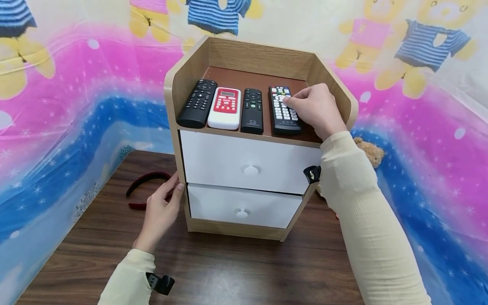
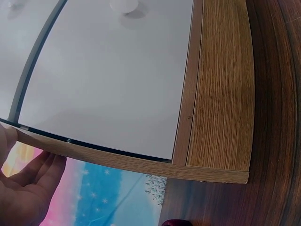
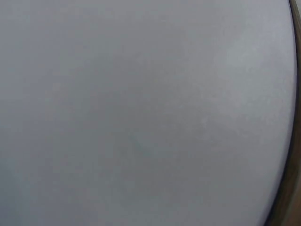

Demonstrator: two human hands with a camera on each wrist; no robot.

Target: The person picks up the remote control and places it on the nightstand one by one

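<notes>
A wood-grain cabinet (image 1: pixel 261 56) has two white drawers: an upper drawer (image 1: pixel 217 154) and a lower drawer (image 1: pixel 213 205). On its brown top lies a black remote control (image 1: pixel 280 112) with pale buttons. My right hand (image 1: pixel 319 108) pinches this remote by its right side, the thumb tip on the buttons. My left hand (image 1: pixel 163 209) rests against the cabinet's left side; in the left wrist view its fingers (image 2: pixel 49 172) lie along the outer panel, thumb at the front edge. A white drawer front (image 3: pixel 141 113) fills most of the right wrist view, where the right hand is hidden.
Left of the held remote lie a slim black remote (image 1: pixel 252 112), a white and red remote (image 1: pixel 225 108) and a larger black remote (image 1: pixel 198 103). A dark red curved band (image 1: pixel 146 180) lies on the wooden table (image 1: pixel 228 271). A fuzzy brown toy (image 1: pixel 369 151) shows behind the right sleeve.
</notes>
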